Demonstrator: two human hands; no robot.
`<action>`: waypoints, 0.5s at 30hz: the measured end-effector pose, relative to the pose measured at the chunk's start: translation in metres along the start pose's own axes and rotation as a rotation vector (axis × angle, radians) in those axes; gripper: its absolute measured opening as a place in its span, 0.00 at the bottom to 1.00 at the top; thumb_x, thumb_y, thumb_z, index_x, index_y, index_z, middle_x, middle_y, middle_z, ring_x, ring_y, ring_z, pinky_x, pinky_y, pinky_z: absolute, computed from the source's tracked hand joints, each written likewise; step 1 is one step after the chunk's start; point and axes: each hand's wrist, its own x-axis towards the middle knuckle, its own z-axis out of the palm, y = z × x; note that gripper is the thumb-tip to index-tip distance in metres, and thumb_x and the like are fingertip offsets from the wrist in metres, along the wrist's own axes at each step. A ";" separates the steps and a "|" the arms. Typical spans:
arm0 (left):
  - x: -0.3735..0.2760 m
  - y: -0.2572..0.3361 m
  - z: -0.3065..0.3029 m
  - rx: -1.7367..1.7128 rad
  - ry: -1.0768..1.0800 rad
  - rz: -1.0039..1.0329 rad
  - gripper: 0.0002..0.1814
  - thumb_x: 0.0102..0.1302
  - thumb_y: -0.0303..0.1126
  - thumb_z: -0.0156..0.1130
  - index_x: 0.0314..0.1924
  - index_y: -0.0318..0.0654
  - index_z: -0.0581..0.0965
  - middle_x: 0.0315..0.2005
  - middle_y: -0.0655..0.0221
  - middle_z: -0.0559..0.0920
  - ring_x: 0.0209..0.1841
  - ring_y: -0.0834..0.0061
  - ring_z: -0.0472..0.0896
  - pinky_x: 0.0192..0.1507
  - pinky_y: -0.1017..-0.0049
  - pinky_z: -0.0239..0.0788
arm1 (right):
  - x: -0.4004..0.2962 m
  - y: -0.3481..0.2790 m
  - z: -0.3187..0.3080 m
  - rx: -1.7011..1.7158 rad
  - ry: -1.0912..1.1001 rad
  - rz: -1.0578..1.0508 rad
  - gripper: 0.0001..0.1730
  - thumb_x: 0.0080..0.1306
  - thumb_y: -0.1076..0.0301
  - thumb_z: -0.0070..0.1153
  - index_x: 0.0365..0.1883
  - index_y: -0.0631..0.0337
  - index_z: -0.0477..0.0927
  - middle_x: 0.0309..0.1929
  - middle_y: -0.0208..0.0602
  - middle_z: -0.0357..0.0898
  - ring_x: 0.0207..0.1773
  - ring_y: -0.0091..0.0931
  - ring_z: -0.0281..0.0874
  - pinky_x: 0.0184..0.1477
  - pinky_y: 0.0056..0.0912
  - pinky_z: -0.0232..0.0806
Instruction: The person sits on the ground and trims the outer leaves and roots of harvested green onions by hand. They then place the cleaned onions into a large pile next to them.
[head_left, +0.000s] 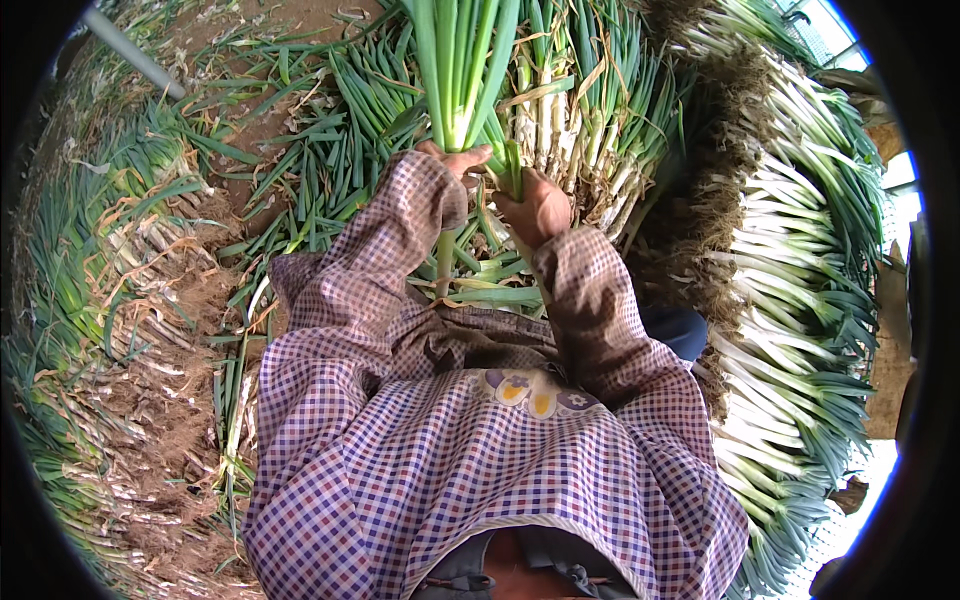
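Note:
My left hand (457, 160) grips a long spring onion (454, 82) near where its green leaves meet the stem. Its leaves rise past the top of the view, and the pale stem points down towards my lap. Close on the right, my right hand (538, 206) is closed around a folded green leaf (513, 169). A pale strip hangs below that fist; whether it joins the leaf is hidden by the fingers. Just beyond both hands stands a bundle of untrimmed spring onions (551, 112) with dry, brownish outer skins.
Cleaned spring onions (780, 225) lie in a long row on the right, roots towards me. More unpeeled spring onions (150, 240) are heaped along the left. Loose green leaves (330, 157) litter the soil ahead. A grey pole (135, 52) slants in at upper left.

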 end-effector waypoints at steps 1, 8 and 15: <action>0.000 -0.001 -0.004 -0.004 0.000 -0.015 0.24 0.48 0.38 0.71 0.45 0.36 0.77 0.36 0.65 0.81 0.38 0.70 0.79 0.43 0.70 0.72 | 0.003 0.003 -0.006 0.155 -0.056 0.028 0.17 0.56 0.61 0.57 0.40 0.63 0.78 0.27 0.41 0.78 0.30 0.30 0.76 0.38 0.36 0.72; -0.010 -0.017 -0.010 -0.073 -0.073 -0.067 0.23 0.48 0.38 0.71 0.44 0.36 0.77 0.36 0.65 0.81 0.37 0.70 0.79 0.43 0.70 0.72 | 0.011 0.039 -0.005 0.878 -0.262 0.237 0.31 0.57 0.51 0.61 0.49 0.69 0.74 0.43 0.43 0.79 0.43 0.26 0.75 0.46 0.26 0.66; -0.017 -0.014 -0.003 -0.139 -0.168 -0.046 0.23 0.48 0.38 0.70 0.44 0.37 0.77 0.35 0.65 0.81 0.37 0.70 0.79 0.43 0.70 0.72 | 0.004 0.035 0.012 0.895 -0.257 0.208 0.29 0.54 0.54 0.64 0.45 0.69 0.76 0.33 0.42 0.80 0.26 0.28 0.76 0.34 0.28 0.71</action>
